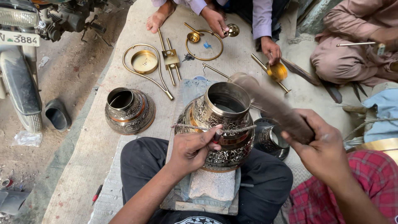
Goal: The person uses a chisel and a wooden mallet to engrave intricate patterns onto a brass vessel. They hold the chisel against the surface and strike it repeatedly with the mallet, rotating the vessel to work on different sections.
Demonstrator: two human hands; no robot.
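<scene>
An engraved silver and brass vessel rests tilted on a padded block on my lap. My left hand grips a thin metal punch with its tip against the vessel's side. My right hand holds a wooden-handled hammer, blurred, raised above the vessel's mouth. A thin rod or cord crosses the vessel just above my left hand.
A second engraved vessel stands at the left on the mat. Brass rings, rods and dishes lie beyond. A person across the mat handles brass parts; another sits at right. A motorcycle wheel is far left.
</scene>
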